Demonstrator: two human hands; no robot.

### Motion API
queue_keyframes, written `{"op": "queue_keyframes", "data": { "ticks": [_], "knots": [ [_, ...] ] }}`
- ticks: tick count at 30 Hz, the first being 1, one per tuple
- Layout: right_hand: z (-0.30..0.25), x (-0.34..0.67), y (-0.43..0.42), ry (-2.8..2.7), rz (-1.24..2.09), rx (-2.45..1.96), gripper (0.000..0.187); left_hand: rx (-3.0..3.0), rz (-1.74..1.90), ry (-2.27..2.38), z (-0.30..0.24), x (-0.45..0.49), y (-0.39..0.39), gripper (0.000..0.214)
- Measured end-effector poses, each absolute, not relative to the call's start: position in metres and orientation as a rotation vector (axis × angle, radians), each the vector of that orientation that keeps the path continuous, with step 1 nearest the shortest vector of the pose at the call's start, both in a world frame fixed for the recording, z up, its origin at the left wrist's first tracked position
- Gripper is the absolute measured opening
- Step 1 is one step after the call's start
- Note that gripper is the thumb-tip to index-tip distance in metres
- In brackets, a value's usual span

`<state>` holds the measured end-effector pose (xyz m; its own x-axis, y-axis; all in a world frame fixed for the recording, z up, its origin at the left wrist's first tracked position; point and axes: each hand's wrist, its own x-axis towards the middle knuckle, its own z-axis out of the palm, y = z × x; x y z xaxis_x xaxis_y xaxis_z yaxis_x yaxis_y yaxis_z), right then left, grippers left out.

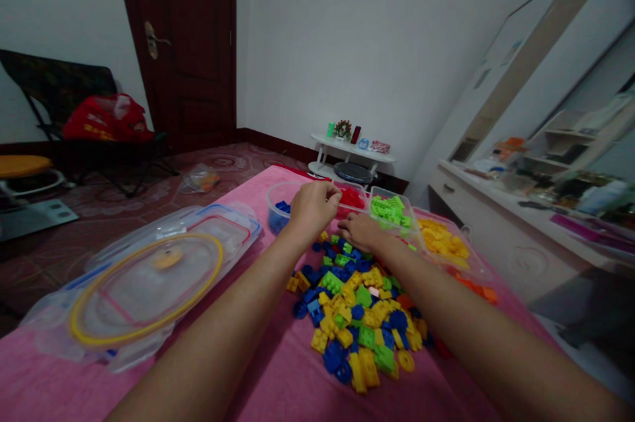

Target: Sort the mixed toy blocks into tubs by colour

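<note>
My left hand [315,207] is raised beside the red bricks' box, its thumb and fingers pinched together. Whatever it may hold is too small or hidden to make out. Lower and to the right, my right hand [361,231] reaches over the far edge of a mixed pile of toy building bricks [362,306], fingers bent down and a little apart. The pile is yellow, blue and green with a few orange pieces. Behind the hands stand clear boxes: a round tub with blue bricks [282,208], then red bricks [351,198], green bricks [389,209] and yellow bricks [442,242].
Clear lids [149,286], one with a yellow ring, lie stacked on the pink cloth [258,369] at left. Orange bricks [479,288] sit at the right edge. Beyond are a low white shelf [352,145], a chair with a red bag [109,119], and a white dresser [496,217].
</note>
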<state>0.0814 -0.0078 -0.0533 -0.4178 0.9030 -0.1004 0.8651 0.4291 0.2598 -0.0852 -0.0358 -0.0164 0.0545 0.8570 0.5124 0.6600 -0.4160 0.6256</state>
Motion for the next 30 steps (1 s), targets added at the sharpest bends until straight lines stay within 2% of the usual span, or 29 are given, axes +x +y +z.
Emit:
{"op": "queue_keyframes", "data": {
  "ticks": [7, 12, 16, 21, 25, 30],
  "knots": [
    [-0.035, 0.110, -0.033, 2.403, 0.202, 1.723, 0.046, 2.134, 1.248, 1.538, -0.015, -0.084, -0.039, 0.022],
    [-0.017, 0.110, -0.070, 2.557, 0.070, 1.754, 0.025, 2.211, 1.126, 1.514, -0.019, -0.080, -0.039, 0.024],
    [-0.016, 0.108, -0.097, 2.592, -0.055, 1.834, 0.027, 2.309, 0.997, 1.446, -0.024, -0.074, -0.039, 0.025],
    [-0.024, 0.113, -0.118, 2.583, 0.057, 2.155, 0.036, 2.429, 0.491, 1.263, -0.020, -0.078, -0.048, 0.020],
    [-0.034, 0.116, -0.126, 2.666, 0.137, 2.196, 0.034, 2.439, 0.025, 1.047, -0.011, -0.086, -0.055, 0.019],
    [-0.043, 0.109, -0.129, 2.743, 0.107, 2.102, 0.033, 2.448, -0.185, 1.039, -0.009, -0.079, -0.064, 0.026]
  ]
}}
